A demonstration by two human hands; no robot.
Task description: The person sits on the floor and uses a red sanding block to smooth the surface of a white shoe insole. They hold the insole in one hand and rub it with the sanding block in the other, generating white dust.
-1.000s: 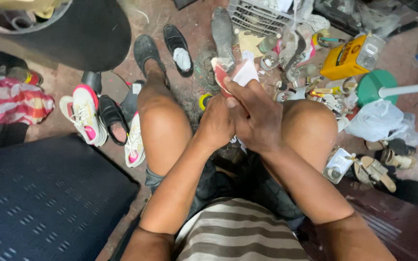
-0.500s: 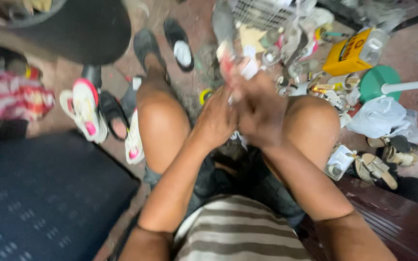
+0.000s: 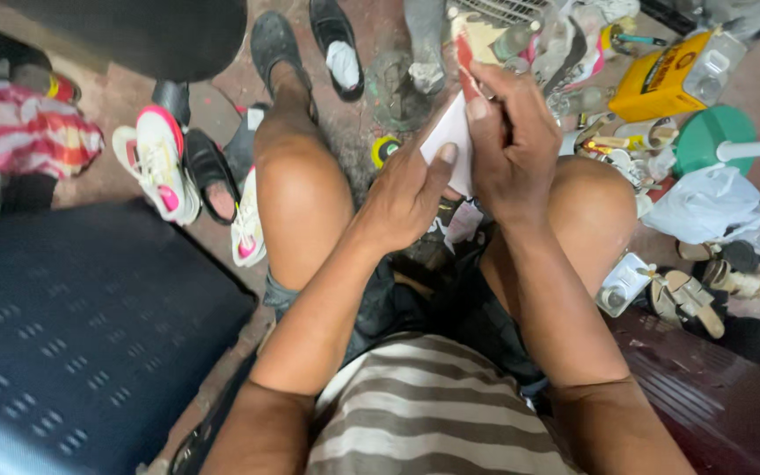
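Left hand (image 3: 406, 198): fingers closed round the lower edge of a white, flat shoe sole with a red edge (image 3: 456, 141), thumb laid across its pale face. Right hand (image 3: 512, 145): fingers curled tight over the upper right part of the same sole, thumb pressed against the white face near the top. The sole is held upright between both hands, above and between the two bare knees, with its red-edged tip pointing away from the body. What the right palm covers cannot be told

Directly beyond the sole, on the reddish concrete floor (image 3: 222, 97), stands a grey dusty metal shoe last stand (image 3: 402, 84). A small yellow and black round tin (image 3: 384, 149) lies on the floor just beside the left knee. Left of the left leg lie a white and pink sports shoe (image 3: 156, 163) and a black leather shoe (image 3: 208, 176), touching side by side. A second black shoe with a white rag inside (image 3: 338, 48) lies further out. To the right stand a yellow rectangular metal can (image 3: 670, 79) and a green round plastic lid (image 3: 705, 136), with a white plastic bag (image 3: 705, 207) near the right knee. A dark blue perforated plastic surface (image 3: 72, 325) fills the lower left
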